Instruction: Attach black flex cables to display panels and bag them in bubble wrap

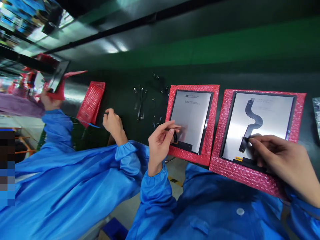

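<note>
Two display panels lie back side up on pink bubble-wrap bags. On the right panel [227, 130] is an S-shaped dark flex cable [256, 121]. My right hand [282, 153] pinches this cable near its lower end, just above a small yellow connector patch [238, 159] at the panel's bottom edge. At the lower left of the left panel [192, 116], my left hand [161, 143] has thumb and fingers closed on a short dark strip [175, 137] with an orange edge. My fingers hide part of that strip.
Tweezers [140, 105] and several small clips or scraps lie on the dark green table [130, 75]. To the left, a co-worker in a blue smock [82, 186] holds a panel [59, 76] near pink bubble-wrap bags [92, 102]. Another wrapped item [317, 113] sits at the right edge.
</note>
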Demonstrator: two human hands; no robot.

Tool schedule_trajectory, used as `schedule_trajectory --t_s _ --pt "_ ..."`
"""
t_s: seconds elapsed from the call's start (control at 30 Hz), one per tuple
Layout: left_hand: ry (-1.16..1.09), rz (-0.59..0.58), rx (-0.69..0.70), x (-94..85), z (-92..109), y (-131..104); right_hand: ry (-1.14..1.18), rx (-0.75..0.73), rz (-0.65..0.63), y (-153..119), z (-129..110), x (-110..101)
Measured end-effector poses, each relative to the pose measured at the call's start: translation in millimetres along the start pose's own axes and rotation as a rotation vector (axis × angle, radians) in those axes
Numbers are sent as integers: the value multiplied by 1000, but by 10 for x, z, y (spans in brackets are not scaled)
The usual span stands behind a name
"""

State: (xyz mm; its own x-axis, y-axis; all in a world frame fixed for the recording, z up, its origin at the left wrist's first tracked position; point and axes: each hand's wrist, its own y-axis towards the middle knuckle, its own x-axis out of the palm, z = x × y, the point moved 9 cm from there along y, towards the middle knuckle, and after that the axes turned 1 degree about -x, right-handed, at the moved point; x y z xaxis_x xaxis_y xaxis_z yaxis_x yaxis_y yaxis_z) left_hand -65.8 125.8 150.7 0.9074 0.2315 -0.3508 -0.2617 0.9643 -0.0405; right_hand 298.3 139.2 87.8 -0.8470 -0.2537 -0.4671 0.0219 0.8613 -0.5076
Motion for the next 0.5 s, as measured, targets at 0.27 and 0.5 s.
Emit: schedule_trajectory --t_s 0.27,0.5 --pt "139 -35 342 103 290 -81 41 -19 37 -14 -99 -31" --pt "149 -37 335 115 256 -103 38 -20 77 -23 -163 -66"
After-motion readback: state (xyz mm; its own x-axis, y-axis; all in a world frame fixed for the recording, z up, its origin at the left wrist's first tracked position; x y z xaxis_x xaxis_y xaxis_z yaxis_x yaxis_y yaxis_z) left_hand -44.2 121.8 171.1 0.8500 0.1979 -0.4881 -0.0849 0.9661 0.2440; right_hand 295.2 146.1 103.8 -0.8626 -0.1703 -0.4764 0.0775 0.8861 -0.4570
